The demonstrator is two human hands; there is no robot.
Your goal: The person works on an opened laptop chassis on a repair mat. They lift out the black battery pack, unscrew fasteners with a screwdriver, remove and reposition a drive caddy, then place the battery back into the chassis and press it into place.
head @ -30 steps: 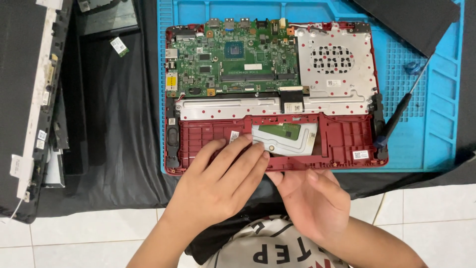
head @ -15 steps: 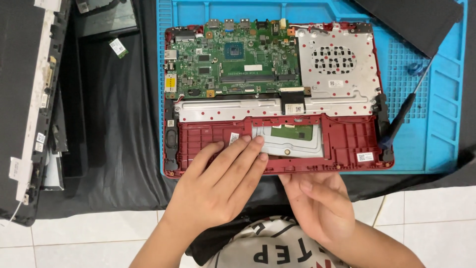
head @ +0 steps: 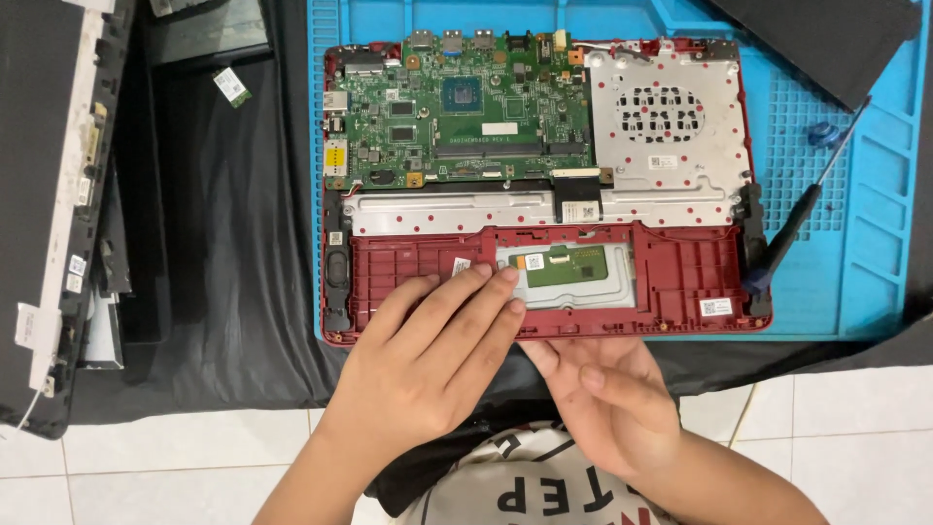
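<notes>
Flanking laptop base: screwdriver, screen panel

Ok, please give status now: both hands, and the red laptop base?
Left hand flat on red laptop base, fingertips at touchpad board. Right hand at its front edge, empty. Screwdriver lies aside, right.

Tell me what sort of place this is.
Probably a home or small electronics repair spot set up on a tiled floor: an opened red laptop base with its green circuit board bare, on a blue repair mat, a screwdriver beside it.
</notes>
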